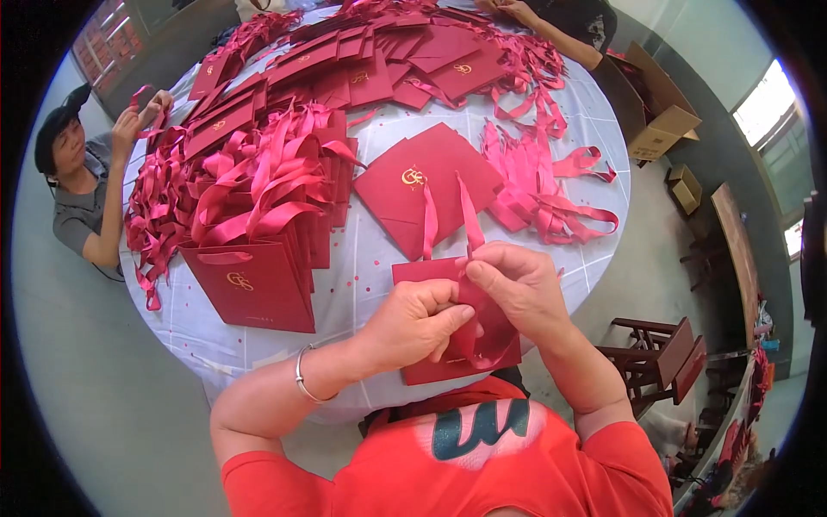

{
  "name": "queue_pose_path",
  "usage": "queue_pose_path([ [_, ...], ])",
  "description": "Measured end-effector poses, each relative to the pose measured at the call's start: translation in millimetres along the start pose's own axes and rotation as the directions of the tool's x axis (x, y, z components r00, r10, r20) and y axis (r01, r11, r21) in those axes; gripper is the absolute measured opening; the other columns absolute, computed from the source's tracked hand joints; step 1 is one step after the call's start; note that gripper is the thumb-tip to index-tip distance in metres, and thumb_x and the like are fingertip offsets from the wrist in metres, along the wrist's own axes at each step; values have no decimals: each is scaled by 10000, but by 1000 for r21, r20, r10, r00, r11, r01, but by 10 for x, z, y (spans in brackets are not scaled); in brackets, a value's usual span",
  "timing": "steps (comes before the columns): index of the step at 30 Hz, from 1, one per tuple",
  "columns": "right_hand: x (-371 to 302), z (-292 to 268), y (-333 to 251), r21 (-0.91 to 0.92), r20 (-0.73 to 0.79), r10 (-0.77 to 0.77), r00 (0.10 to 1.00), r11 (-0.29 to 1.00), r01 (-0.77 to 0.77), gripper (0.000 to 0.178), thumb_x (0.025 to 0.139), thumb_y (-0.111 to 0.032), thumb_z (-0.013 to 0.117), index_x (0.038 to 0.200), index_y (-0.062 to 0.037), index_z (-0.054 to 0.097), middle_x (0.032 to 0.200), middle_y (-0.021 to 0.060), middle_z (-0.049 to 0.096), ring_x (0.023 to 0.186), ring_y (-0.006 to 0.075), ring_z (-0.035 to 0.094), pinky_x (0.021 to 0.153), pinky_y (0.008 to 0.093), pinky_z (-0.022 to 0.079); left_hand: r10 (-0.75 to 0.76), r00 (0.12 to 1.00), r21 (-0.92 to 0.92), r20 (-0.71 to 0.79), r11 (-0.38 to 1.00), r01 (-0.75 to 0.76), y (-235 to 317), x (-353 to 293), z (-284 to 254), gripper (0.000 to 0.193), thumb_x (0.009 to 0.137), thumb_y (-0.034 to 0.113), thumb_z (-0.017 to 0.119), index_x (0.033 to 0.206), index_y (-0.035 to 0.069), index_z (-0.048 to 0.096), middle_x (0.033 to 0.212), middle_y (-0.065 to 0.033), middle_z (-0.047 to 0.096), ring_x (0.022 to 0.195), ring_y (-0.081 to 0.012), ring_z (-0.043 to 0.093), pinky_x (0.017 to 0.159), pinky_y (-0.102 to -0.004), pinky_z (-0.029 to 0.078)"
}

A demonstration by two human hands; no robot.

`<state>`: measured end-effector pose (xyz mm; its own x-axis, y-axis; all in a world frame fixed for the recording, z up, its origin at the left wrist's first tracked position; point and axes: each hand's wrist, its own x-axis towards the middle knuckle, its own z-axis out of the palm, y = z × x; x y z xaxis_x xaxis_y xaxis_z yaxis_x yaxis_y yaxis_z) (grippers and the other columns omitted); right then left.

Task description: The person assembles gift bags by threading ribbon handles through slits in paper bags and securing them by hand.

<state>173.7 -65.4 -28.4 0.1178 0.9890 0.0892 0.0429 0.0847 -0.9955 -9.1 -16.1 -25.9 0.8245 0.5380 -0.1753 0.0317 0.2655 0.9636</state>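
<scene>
dark red card makes up the flat paper bag (448,366) that the person holds at the near edge of the round table (362,258), just above their orange shirt. the left hand (415,326) is closed in a loose fist on the bag's front, thumb pressed toward the middle, a thin silver bracelet (303,379) on its wrist. the right hand (517,289) is curled over the bag's upper right part, fingers pinched on a red ribbon (469,220) whose two ends stand up from the bag's top edge and lean over the table. both hands are shut on the bag and ribbon, touching each other at the knuckles. just beyond the ribbon ends lies a flat red bag with a gold emblem (426,185), turned like a diamond on the pale tablecloth. to the left of it stands a row of finished red bags (258,280) with ribbon handles bunched on top. to the right lies a loose heap of red ribbons (543,194). more flat bags cover the far side of the table. a person in a grey shirt (82,194) sits at the left rim with hands raised on a ribbon, and another person's arm (551,30) reaches in at the far side. open cardboard boxes (650,108) sit on the floor to the right, and a dark wooden chair (659,353) stands near the person's right elbow.
</scene>
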Motion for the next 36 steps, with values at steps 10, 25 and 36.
queue_pose_path([
  [10,-228,-460,-288,-73,-158,24,987,997,-36,100,806,37,696,898,2,677,756,47,670,633,100,622,560,216,462,496,860,666,-121,683,-301,9,27,-147,210,916,11,603,1123,1,635,819,-78,682,575,-42,552,517,-218,431],
  [25,-343,-314,337,-553,226,-447,866,673,492,190,697,-31,764,856,-43,660,782,91,645,673,261,625,591,355,501,125,984,783,-123,621,19,298,501,-176,220,872,56,629,1067,-45,634,947,-179,690,865,-234,675,759,-339,523],
  [36,-169,-282,227,-458,17,-377,926,820,342,191,748,67,737,917,-3,683,815,116,657,673,204,626,546,279,468,-95,976,551,-196,813,190,273,568,-192,125,916,91,642,899,-33,642,612,2,591,460,-23,467,385,-232,343],
])
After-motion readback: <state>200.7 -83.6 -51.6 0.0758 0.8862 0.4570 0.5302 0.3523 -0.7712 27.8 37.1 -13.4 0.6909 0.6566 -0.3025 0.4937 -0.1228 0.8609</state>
